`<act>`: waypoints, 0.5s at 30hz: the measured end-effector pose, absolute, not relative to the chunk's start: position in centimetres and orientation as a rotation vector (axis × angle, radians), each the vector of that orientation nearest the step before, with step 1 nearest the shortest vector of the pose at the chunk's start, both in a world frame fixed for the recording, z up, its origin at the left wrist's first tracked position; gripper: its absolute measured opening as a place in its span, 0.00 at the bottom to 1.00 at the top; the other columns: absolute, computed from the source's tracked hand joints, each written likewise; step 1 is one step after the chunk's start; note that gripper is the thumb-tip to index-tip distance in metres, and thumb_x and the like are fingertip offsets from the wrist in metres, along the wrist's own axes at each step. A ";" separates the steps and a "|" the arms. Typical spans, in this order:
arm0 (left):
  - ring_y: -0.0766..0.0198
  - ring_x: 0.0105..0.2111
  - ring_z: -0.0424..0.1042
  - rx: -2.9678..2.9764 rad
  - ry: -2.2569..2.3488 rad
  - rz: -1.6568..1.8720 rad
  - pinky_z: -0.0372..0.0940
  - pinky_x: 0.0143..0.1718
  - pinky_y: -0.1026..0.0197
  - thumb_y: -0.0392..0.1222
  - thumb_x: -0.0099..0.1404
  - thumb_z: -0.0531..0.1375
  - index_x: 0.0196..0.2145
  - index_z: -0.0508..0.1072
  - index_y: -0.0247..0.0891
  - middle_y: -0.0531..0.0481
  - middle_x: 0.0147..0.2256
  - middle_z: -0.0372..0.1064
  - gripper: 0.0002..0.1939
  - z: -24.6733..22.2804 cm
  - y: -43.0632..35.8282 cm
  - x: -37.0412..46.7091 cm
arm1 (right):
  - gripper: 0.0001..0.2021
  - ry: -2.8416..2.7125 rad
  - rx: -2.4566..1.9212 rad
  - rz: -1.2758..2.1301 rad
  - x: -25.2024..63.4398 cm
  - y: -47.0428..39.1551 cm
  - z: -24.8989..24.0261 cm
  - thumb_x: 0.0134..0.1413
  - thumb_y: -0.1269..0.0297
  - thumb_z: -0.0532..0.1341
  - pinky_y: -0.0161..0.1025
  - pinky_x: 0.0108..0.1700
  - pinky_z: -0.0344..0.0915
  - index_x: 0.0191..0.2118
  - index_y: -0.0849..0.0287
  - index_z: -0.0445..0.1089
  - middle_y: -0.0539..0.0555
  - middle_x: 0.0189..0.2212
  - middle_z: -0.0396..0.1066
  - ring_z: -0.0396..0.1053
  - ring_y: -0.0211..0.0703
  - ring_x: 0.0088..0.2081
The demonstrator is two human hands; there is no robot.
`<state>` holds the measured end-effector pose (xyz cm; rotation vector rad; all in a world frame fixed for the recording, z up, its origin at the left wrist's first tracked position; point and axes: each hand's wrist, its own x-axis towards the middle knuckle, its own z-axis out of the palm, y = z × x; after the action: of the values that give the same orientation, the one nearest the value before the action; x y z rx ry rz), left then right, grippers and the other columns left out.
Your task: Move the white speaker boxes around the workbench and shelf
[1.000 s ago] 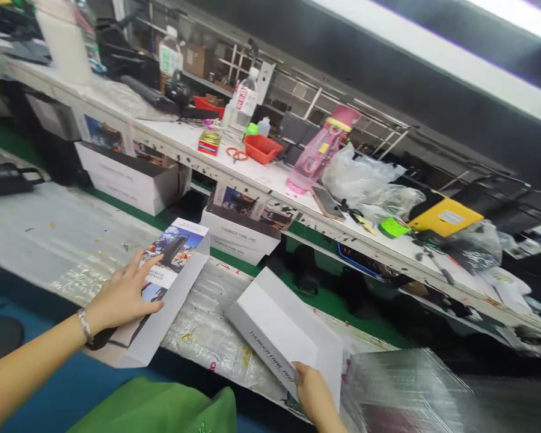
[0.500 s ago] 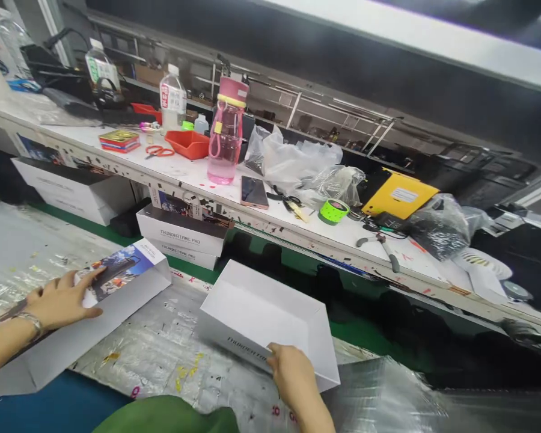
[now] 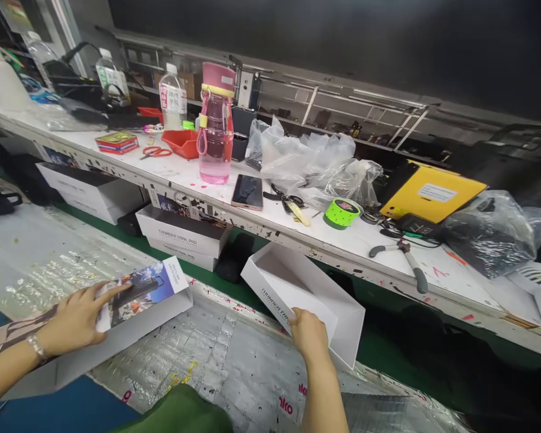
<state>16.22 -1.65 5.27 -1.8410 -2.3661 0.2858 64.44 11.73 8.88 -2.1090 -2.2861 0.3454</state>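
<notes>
Cluttered packing bench, foil-wrapped worktop in front. Right hand (image 3: 310,332) has its fingers clamped on the near wall of the empty white box tray (image 3: 307,288), open side up. Left hand (image 3: 74,317) rests flat, fingers spread, on the printed box lid (image 3: 135,297), well off to the tray's left.

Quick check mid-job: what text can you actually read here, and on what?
"THUNDERTRAIL PRO": side of the stacked white boxes under the shelf.
"THUNDERTRAIL", partly behind the right hand: side of the open white box.
"ako": plastic sheet.
Printed lid under the left hand, bottle labels, yellow folder sticker: too blurred.
</notes>
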 end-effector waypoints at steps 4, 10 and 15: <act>0.40 0.63 0.48 -1.940 -2.351 0.225 0.48 0.57 0.39 0.54 0.52 0.59 0.64 0.53 0.52 0.42 0.67 0.42 0.41 8.1 1.0 19.1 | 0.16 -2.335 -2.100 0.556 60.9 7.1 6.5 0.54 0.72 0.52 0.49 0.45 0.63 0.41 0.56 0.75 0.61 0.36 0.77 0.73 0.58 0.43; 0.43 0.67 0.37 -2.899 -1.895 0.207 0.36 0.63 0.35 0.53 0.49 0.67 0.61 0.55 0.64 0.56 0.67 0.41 0.44 6.2 3.8 28.0 | 0.14 -2.127 -2.145 1.037 57.1 4.1 3.2 0.43 0.71 0.66 0.36 0.38 0.67 0.40 0.55 0.76 0.55 0.35 0.77 0.75 0.46 0.37; 0.45 0.59 0.58 -3.174 -1.757 0.458 0.36 0.64 0.35 0.44 0.49 0.66 0.52 0.71 0.50 0.47 0.51 0.70 0.30 -0.5 4.0 32.2 | 0.23 -1.713 -2.299 0.749 62.9 14.0 7.3 0.61 0.59 0.53 0.36 0.51 0.62 0.60 0.63 0.58 0.59 0.46 0.73 0.69 0.44 0.49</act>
<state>32.19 4.04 -0.46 -3.1743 -1.7573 0.4580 62.85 14.04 7.35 -2.2988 -1.7133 0.7487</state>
